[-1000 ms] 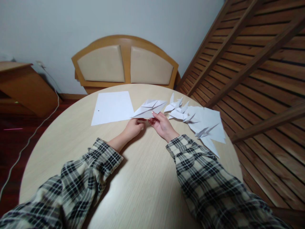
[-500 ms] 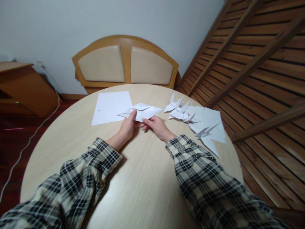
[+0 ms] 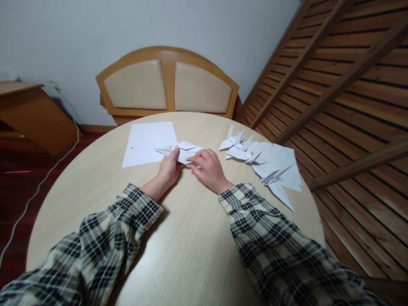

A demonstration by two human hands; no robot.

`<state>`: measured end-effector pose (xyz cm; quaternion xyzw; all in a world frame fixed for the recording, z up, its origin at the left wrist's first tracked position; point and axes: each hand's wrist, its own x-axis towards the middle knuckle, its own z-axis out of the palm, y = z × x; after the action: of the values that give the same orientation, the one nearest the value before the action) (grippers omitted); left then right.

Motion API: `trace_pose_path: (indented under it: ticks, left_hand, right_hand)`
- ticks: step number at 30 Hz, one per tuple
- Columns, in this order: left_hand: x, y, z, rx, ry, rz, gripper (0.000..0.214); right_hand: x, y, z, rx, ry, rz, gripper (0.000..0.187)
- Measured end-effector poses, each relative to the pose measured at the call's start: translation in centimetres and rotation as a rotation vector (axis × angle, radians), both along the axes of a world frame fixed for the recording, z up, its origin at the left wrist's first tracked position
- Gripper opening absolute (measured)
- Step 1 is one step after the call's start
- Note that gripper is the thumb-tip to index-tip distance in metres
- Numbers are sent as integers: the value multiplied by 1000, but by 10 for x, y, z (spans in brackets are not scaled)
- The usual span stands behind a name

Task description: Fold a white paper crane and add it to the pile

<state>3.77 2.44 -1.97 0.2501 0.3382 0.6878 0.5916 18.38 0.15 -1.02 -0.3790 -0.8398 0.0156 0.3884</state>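
A partly folded white paper piece point(image 3: 181, 151) lies low over the round pale wooden table point(image 3: 191, 238), pointing left. My left hand point(image 3: 168, 169) pinches its left part between thumb and fingers. My right hand point(image 3: 207, 168) rests on top of its right part, fingers curled and pressing down, covering that end. Both arms wear checked sleeves.
A flat white sheet point(image 3: 149, 142) lies just left of the folded piece. Several finished paper cranes point(image 3: 239, 146) and loose white sheets point(image 3: 280, 168) sit at the right. A wooden chair point(image 3: 168, 83) stands beyond the table. A cable point(image 3: 38, 187) runs over the floor at the left.
The folded piece came down from being held up to lie on the table and shifted left. My right hand moved from under its edge onto its top.
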Motion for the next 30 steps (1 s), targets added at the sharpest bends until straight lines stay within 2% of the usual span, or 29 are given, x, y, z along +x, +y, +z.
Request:
trace_pose_path:
  ticks: [4,8,15,30]
  left_hand:
    - [2,-3,4,7,3,-22,12]
    - [3,-4,5,9,54,-29,11]
    - [2,-3,0,18,114,-90,17]
    - [2,-5,5,-3,92,-128,14]
  right_hand:
    - [2,-1,3,92,-114,-67,28]
    - [2,-1,3,127,-161,-85,26]
    - [2,0,3,126,-177,-92,22]
    - [1,-2,3,110,-181,-124,23]
